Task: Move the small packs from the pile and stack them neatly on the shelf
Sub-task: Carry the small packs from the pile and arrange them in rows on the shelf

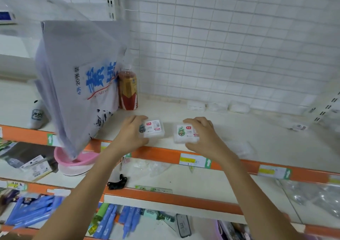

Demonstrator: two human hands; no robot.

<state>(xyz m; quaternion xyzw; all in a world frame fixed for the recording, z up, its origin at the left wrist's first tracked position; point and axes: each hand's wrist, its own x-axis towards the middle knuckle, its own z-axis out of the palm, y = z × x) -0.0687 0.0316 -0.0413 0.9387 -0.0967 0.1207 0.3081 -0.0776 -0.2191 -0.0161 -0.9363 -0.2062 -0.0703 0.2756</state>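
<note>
Both forearms are stretched forward and up from the bottom of the view to the front of the shelf (pixel 239 129), with the palms turned down.

The left hand (pixel 131 134) is laid over the left end of a small white pack (pixel 154 129). Its fingers (pixel 137 120) are curled round the pack's far left corner, and its thumb is set along the near edge, just above the orange rail (pixel 165 152). The pack is thus gripped from above.

The right hand (pixel 201 136) is cupped over the right end of a second pack (pixel 184 134). Its fingers are bent down over the pack's top and right side, with the thumb hooked at the near right corner, so this pack is gripped as well.

Both packs are lying flat on the shelf near its front edge, label side up. They are set side by side, close together but with a gap between them. Each long axis is run roughly left to right, nearly parallel to the rail, and the printed labels are turned toward the viewer. The left pack is placed slightly farther back than the right one.

More white packs (pixel 217 107) are seen in a row at the back of the shelf against the wire grid; their labels cannot be made out. A large plastic-wrapped paper bundle (pixel 77 77) is leaned at the left, with a bottle (pixel 128 92) stood behind it.
</note>
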